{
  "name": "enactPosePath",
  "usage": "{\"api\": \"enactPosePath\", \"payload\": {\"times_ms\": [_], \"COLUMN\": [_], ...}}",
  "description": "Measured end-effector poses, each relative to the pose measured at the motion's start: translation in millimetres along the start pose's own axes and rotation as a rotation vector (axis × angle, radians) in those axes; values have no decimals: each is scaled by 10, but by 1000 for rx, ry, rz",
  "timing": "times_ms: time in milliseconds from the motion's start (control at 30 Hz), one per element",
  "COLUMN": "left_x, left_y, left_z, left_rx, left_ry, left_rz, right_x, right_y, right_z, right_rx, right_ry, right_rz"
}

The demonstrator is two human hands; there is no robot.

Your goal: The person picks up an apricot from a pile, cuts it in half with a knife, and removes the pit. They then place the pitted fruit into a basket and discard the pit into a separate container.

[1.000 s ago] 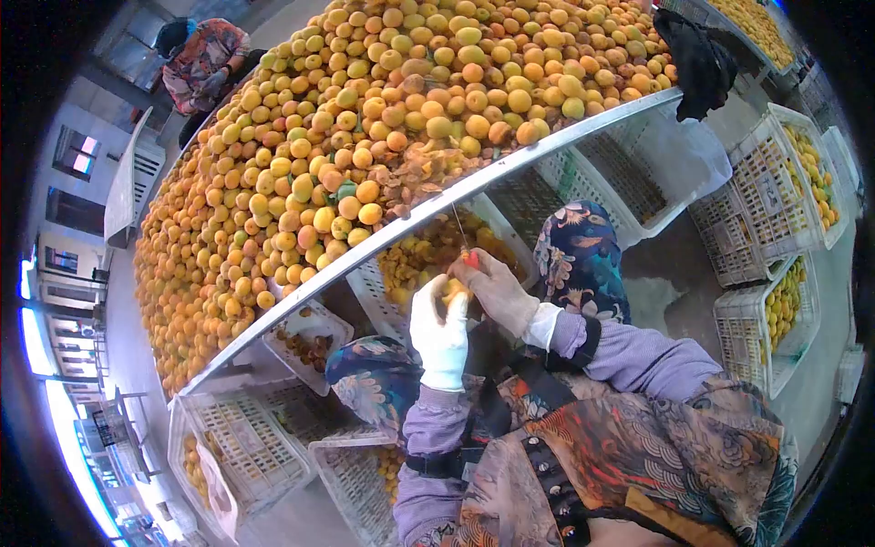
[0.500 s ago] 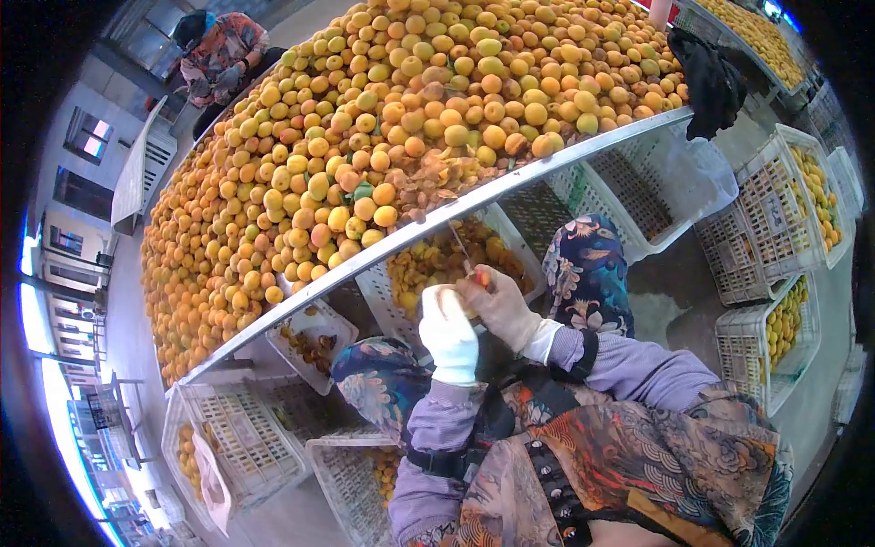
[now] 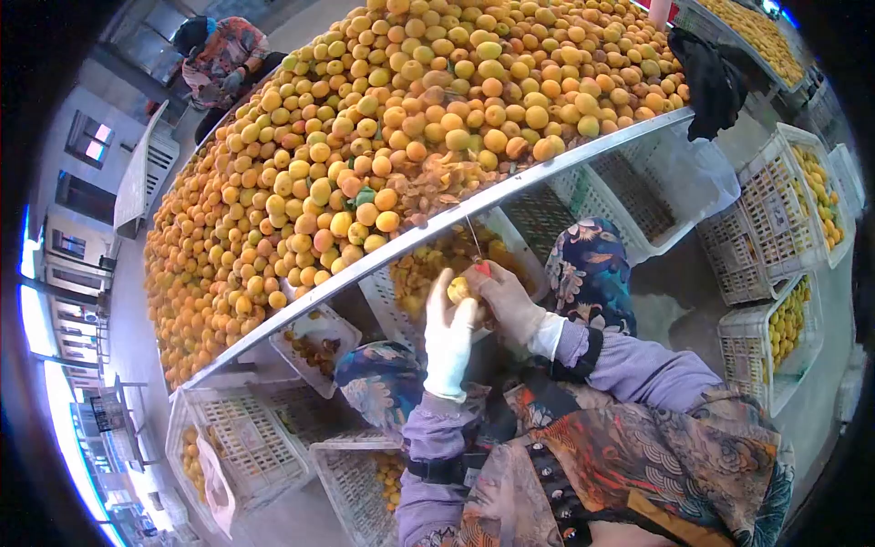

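Observation:
In a white glove, my left hand (image 3: 447,345) has its fingers around a yellow apricot (image 3: 458,291). Close beside it, my gloved right hand (image 3: 510,304) grips a small knife (image 3: 483,269) by its red handle, the thin blade pointing up and away from me. Beneath both hands, a white crate (image 3: 383,301) holds cut apricot pieces (image 3: 415,275). A large heap of whole apricots (image 3: 301,182) covers the table in front, and torn, browned apricot scraps (image 3: 442,180) lie near its edge.
The table's metal edge (image 3: 365,270) runs diagonally just beyond my hands. A small tray of scraps (image 3: 310,342) and crates (image 3: 241,438) stand at left. Stacked crates (image 3: 775,210) with apricots are at right. A black cloth (image 3: 706,82) hangs at the table corner. Another person (image 3: 219,59) sits at far left.
My left hand has turned and its fingers have opened somewhat, bringing the apricot into view. The right hand has shifted slightly, and the knife still points upward.

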State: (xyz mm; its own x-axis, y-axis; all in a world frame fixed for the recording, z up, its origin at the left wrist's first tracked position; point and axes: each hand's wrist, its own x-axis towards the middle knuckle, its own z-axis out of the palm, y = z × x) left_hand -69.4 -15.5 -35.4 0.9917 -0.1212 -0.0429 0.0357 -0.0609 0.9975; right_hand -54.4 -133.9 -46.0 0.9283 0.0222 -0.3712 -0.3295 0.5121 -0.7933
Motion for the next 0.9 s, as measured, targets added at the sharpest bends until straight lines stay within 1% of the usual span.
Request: {"api": "enactPosePath", "payload": {"times_ms": [33, 67, 100, 167, 200, 267, 300, 333, 367, 400, 433, 467, 500, 533, 567, 633, 667, 700, 767, 833, 900], "left_x": [-20, -20, -25, -24, -19, -39, -51, -47, -56, -67, -80, -106, -140, -163, -178, -217, -232, -243, -252, -269, -285], "left_y": [48, 19, 3, -12, -11, 22, 38, 33, 6, 32, 78, 106, 129, 159, 206, 241, 256, 270, 274, 265, 309], "left_z": [9, 42, 42, 19, 35, 50, 54, 30, 47, 31, 10, 14, 26, 49, 82, 86, 98, 108, 132, 179, 205], "left_rx": [68, 35, 34, 93, 85, 79, 69, -19, -315, -339, -363, -364, -377, -390, -385, -388, -390, -375, -358, -287, -293], "left_ry": [-69, -23, -22, 61, 88, 100, 108, 100, 107, 81, 56, 56, 8, -42, -61, -138, -142, -162, -182, -177, -188], "left_rz": [46, 80, 76, 5, 108, 123, 133, 96, -22, -53, -80, -78, -121, -165, -200, -231, -236, -241, -244, -131, -157], "right_x": [7, 4, -12, -21, 11, 92, 52, -35, -75, -52, -88, -158, -226, -254, -281, -346, -391, -394, -388, -391, -375], "right_y": [17, 40, 40, 43, 76, 158, 56, -132, -243, -269, -391, -537, -672, -742, -797, -888, -944, -947, -950, -912, -888], "right_z": [5, 4, 1, 11, -23, -137, -110, -63, -55, -95, -83, -78, -54, -32, -17, 16, 63, 56, 54, 77, 58], "right_rx": [57, 53, 52, -41, -40, -305, -306, -239, -171, -127, -128, -16, 97, 149, 151, 185, 137, 137, -98, -88, -69], "right_ry": [-29, -27, -26, -68, -73, -59, -61, -26, 13, 36, 35, -12, -57, -90, -84, -245, -249, -245, -214, -174, -188], "right_rz": [-28, -43, -40, -56, -57, -117, -116, -94, -71, -153, -155, -145, -135, -188, -190, -318, -377, -376, -388, -379, -401]}}
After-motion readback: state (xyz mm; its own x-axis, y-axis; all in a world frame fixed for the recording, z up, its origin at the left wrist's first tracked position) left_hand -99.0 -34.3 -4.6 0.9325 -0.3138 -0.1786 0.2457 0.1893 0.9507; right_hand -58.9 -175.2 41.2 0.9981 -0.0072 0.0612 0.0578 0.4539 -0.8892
